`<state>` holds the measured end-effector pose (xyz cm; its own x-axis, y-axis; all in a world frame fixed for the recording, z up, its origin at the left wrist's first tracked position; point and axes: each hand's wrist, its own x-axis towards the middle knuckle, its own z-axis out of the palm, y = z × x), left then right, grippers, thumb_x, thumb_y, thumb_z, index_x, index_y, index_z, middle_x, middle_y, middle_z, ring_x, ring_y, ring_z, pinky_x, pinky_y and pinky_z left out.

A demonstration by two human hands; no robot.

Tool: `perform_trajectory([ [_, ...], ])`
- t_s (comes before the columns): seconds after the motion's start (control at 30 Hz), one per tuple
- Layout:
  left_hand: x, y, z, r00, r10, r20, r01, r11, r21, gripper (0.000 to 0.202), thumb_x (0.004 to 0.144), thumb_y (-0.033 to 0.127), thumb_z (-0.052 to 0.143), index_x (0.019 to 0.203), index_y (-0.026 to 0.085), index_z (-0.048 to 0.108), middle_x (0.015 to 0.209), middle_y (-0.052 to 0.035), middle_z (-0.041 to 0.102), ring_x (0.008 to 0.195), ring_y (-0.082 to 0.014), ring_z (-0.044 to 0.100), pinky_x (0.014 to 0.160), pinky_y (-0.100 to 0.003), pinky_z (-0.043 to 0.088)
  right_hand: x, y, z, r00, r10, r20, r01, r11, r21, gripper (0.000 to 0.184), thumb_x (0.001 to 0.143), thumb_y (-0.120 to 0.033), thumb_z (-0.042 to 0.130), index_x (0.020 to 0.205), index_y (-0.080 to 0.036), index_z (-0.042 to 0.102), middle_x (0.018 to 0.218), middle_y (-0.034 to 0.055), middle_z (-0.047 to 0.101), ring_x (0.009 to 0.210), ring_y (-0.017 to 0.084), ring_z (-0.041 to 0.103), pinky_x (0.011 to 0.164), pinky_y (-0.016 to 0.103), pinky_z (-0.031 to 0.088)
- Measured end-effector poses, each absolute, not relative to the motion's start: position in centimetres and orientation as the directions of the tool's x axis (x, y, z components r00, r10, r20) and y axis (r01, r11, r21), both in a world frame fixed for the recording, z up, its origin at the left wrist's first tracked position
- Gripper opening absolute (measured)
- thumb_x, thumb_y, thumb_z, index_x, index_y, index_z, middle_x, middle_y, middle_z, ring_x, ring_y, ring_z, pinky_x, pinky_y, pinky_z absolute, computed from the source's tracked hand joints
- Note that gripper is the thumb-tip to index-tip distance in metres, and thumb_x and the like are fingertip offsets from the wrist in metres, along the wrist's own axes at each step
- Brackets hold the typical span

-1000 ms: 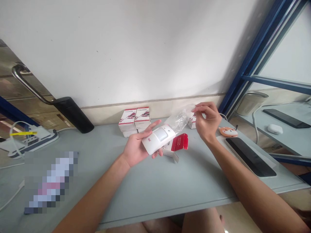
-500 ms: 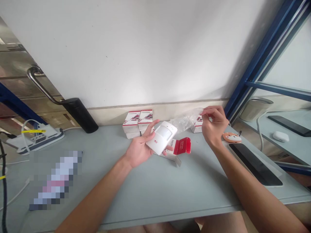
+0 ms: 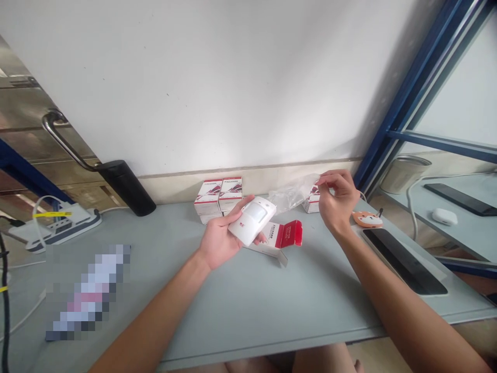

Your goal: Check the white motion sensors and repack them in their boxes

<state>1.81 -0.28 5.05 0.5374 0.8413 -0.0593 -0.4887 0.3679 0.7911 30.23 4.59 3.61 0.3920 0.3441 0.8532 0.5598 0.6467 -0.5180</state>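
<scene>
My left hand point(image 3: 221, 241) is closed around a white motion detector point(image 3: 250, 224) with a curved lens window and a small red mark, held above the table. Beneath it lies an opened red-and-white carton point(image 3: 275, 241), its red flap turned out to the right. My right hand point(image 3: 339, 198) pinches the edge of a clear plastic bag point(image 3: 291, 194) between thumb and fingertips. The bag hangs crumpled to the left of those fingers and looks flat. A small red-and-white box point(image 3: 311, 199) stands behind the right hand, partly covered by it.
Several matching boxes point(image 3: 209, 197) stand against the wall. A black cylinder point(image 3: 127, 187) and a power strip point(image 3: 64, 228) are on the left, above a pixelated patch point(image 3: 91, 290). To the right lie an orange-and-white object point(image 3: 367, 219) and a dark-screened phone-like slab point(image 3: 404, 261).
My left hand's fingers have closed more snugly around the motion detector. The right hand keeps its pinch on the plastic bag. The whole view has shifted slightly.
</scene>
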Motion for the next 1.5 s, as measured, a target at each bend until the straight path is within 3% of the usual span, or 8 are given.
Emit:
perform_trajectory([
  [0.43, 2.0, -0.6, 5.4, 0.546, 0.837, -0.048, -0.522, 0.384, 0.762, 0.055, 0.098, 0.027, 0.056, 0.153, 0.021, 0.054, 0.132, -0.0154, 0.071, 0.076, -0.0273, 0.073, 0.075, -0.042, 0.053, 29.8, 4.3, 3.3, 0.307, 0.244, 0.92, 0.665, 0.636, -0.391, 0.026, 0.08, -0.005, 0.057, 0.072, -0.026, 0.071, 0.085, 0.0026, 0.068, 0.08, 0.02, 0.066, 0.064, 0.035, 0.051],
  [0.87, 2.0, -0.5, 5.3, 0.566, 0.823, -0.039, -0.536, 0.404, 0.741, 0.054, 0.097, 0.026, 0.059, 0.15, 0.02, 0.057, 0.136, -0.0165, 0.069, 0.081, -0.0266, 0.073, 0.082, -0.043, 0.054, 29.0, 4.1, 3.1, 0.304, 0.33, 0.894, 0.623, 0.641, -0.448, 0.023, 0.084, -0.011, 0.059, 0.073, -0.026, 0.072, 0.086, 0.0018, 0.068, 0.08, 0.019, 0.067, 0.065, 0.035, 0.053],
  [1.1, 1.9, -0.5, 5.3, 0.526, 0.849, -0.039, -0.563, 0.383, 0.732, 0.062, 0.094, 0.024, 0.06, 0.156, 0.025, 0.05, 0.129, -0.0149, 0.072, 0.079, -0.0269, 0.073, 0.079, -0.042, 0.053, 28.5, 4.0, 3.0, 0.189, 0.53, 0.826, 0.529, 0.654, -0.541, 0.013, 0.092, -0.019, 0.064, 0.084, -0.025, 0.072, 0.104, 0.0039, 0.072, 0.093, 0.02, 0.069, 0.068, 0.032, 0.055],
  [1.23, 1.8, -0.4, 5.2, 0.523, 0.852, -0.021, -0.575, 0.371, 0.729, 0.063, 0.093, 0.023, 0.059, 0.156, 0.027, 0.049, 0.129, -0.0147, 0.071, 0.081, -0.027, 0.073, 0.08, -0.042, 0.054, 28.4, 4.2, 2.8, 0.188, 0.592, 0.783, 0.491, 0.634, -0.597, 0.004, 0.093, -0.025, 0.067, 0.096, -0.027, 0.07, 0.104, 0.002, 0.072, 0.09, 0.018, 0.069, 0.07, 0.03, 0.057],
  [1.5, 1.7, -0.2, 5.0, 0.496, 0.868, 0.008, -0.615, 0.344, 0.71, 0.064, 0.091, 0.021, 0.058, 0.154, 0.028, 0.052, 0.133, -0.0145, 0.069, 0.08, -0.0266, 0.072, 0.076, -0.042, 0.053, 28.8, 4.9, 2.1, 0.077, 0.688, 0.721, 0.487, 0.605, -0.629, 0.031, 0.095, -0.038, 0.068, 0.125, -0.029, 0.062, 0.134, 0.0088, 0.063, 0.1, 0.021, 0.072, 0.073, 0.034, 0.062],
])
